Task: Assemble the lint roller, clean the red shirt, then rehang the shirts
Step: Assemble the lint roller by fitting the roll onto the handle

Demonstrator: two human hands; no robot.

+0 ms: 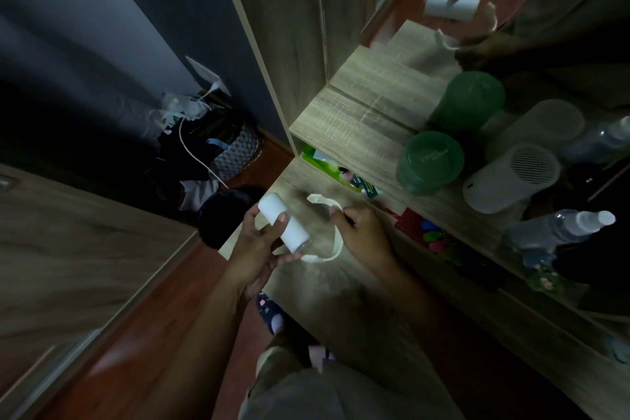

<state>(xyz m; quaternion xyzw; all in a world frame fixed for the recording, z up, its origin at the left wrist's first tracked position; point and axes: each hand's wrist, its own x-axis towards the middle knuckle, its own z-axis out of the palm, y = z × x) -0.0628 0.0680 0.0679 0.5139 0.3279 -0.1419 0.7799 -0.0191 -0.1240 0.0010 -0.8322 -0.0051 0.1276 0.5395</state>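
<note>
My left hand (260, 245) grips a white cylindrical lint roll (284, 222), held tilted just above the wooden dresser top (341, 280). My right hand (363, 232) is closed on a cream curved roller handle (332, 242), whose frame loops from above the hand down under the roll's lower end. The roll and the handle sit close together; whether they are joined I cannot tell. A mirror at the upper right reflects the roll and both hands. No shirt is in view.
On the dresser to the right stand a green lidded jar (430, 160), a white round device (511, 177) and a spray bottle (559, 227). A shelf gap holds green packets (327, 167). A bag pile (218, 147) lies on the floor at left.
</note>
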